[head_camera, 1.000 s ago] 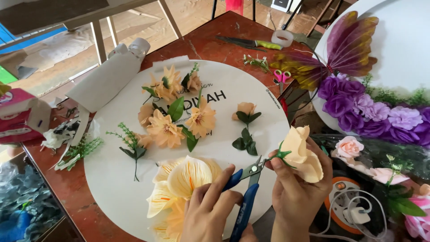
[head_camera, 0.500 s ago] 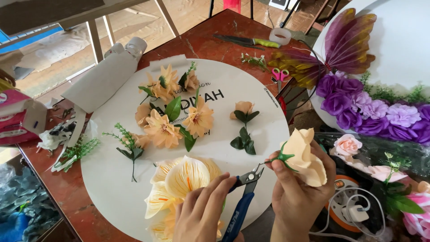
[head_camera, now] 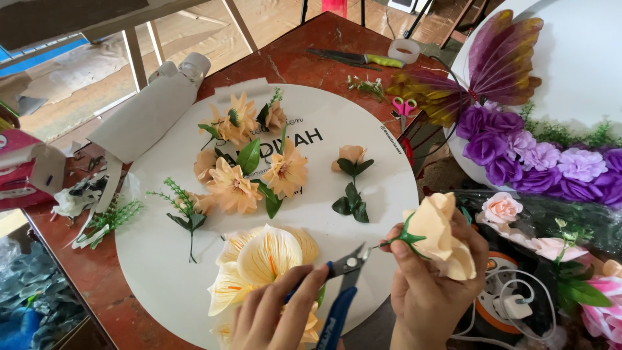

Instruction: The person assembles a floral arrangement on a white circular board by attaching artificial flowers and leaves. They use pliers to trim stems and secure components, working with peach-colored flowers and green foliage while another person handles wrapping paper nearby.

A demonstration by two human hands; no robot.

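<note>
Pinching the cream rose between right-hand fingers, beside cutters.

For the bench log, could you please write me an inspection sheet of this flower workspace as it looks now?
Surface: reddish-brown table carrying a round white board.
Job's things: cream rose with green base; blue-handled cutters, tip at the rose's stem.
Clutter: peach flowers and leaf sprigs on the board; large cream lily; pink scissors; knife; tape roll; paper scraps at the left edge.
Hands: left hand grips the cutters; right hand holds the rose.
Cables: white cord and plug by an orange reel.
Surroundings: second white board with purple flowers and a butterfly; pink roses.
</note>
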